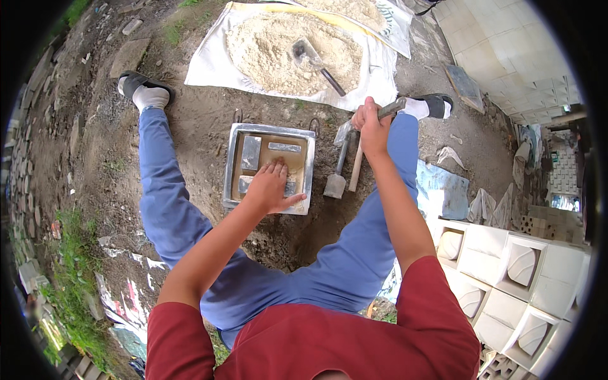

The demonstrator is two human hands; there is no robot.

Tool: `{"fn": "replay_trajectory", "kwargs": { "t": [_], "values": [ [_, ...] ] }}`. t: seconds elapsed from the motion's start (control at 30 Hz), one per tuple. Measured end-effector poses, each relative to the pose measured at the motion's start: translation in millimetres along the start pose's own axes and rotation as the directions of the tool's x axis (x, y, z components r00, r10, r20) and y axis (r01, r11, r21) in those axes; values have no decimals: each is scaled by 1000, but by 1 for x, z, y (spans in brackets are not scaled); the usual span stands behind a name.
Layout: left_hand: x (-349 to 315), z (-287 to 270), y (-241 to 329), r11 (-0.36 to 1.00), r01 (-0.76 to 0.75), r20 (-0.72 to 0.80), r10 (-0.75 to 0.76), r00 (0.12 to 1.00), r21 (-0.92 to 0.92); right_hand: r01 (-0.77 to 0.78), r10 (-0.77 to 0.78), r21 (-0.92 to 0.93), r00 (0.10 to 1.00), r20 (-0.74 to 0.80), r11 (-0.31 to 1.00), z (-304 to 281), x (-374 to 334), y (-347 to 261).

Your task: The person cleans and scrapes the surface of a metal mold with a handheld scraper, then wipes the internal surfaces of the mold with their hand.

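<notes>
My left hand (pixel 269 189) lies flat with fingers spread inside a square grey metal mould (pixel 308 168), over the nearest block and the tan, sandy material (pixel 269 140). Several grey rectangular blocks sit in the mould, including a tall one (pixel 251 152) and a thin one (pixel 284 147). My right hand (pixel 372 126) is closed around the thick grey handle of a trowel (pixel 343 133), its blade pointing down and left. Below it on the ground are a second small trowel (pixel 335 185) and a wooden handle (pixel 356 170), whose upper end is hidden by my hand.
White sacking (pixel 206 66) under a pale powder heap (pixel 266 50) lies beyond the mould, with a scoop (pixel 306 52) in the powder. My spread legs flank the mould. Pale hollow blocks (pixel 487 247) are stacked at right, below a wall (pixel 500 50).
</notes>
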State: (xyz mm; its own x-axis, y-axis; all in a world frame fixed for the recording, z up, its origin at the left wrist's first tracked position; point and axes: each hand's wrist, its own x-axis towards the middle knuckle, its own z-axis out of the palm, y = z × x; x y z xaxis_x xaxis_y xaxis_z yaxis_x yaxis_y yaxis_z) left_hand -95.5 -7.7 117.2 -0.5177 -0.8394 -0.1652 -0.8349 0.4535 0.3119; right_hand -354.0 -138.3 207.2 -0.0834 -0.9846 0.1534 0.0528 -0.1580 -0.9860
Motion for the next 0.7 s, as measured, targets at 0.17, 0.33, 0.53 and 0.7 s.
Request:
{"fn": "replay_trajectory", "kwargs": {
  "t": [0.17,0.33,0.53,0.7],
  "values": [
    [-3,4,-9,997,-6,9,7,1000,-79,106,-128,294,990,60,950,32,-19,-104],
    [-5,13,-7,996,41,-27,-44,999,-85,51,-83,235,988,129,971,64,-89,-123],
    [-26,32,-23,991,-38,-137,21,990,-125,-43,47,198,999,-13,979,91,-132,-70],
    [-34,34,-17,990,-96,-304,60,951,-103,-103,116,208,992,-51,973,100,-140,-47]
  ]
}}
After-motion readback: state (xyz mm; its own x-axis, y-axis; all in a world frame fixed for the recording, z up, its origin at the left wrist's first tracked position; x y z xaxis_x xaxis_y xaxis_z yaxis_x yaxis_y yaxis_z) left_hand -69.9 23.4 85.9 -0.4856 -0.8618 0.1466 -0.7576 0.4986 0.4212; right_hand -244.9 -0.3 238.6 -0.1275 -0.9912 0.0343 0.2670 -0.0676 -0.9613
